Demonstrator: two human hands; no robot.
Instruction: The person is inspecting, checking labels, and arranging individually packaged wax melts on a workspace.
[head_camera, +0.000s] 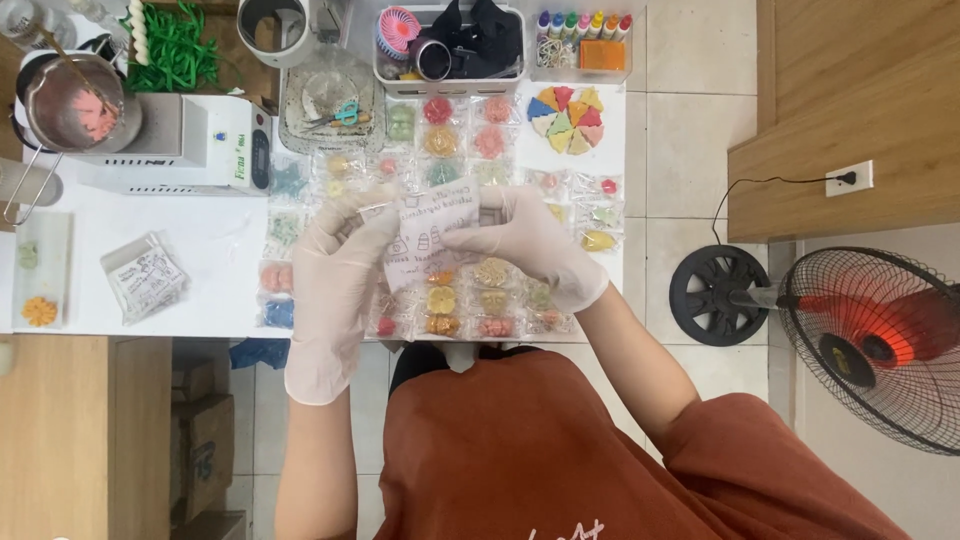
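Note:
Both my hands wear thin white gloves. My left hand (335, 270) and my right hand (525, 235) together hold a small clear printed bag (428, 232) above the white table (200, 250). Each hand pinches one side of the bag. Under and around it lie rows of small colourful flower-shaped pieces in clear packets (465, 140), orange, pink, green and yellow. Whether anything is inside the held bag I cannot tell.
A stack of empty printed bags (145, 275) lies at the left, next to a white tray (40, 270) with an orange flower piece. A metal pot (72, 105) sits on a white appliance (195, 145). A basket (450, 45), coloured bottles (582, 25), and a fan (870, 340) on the floor at the right.

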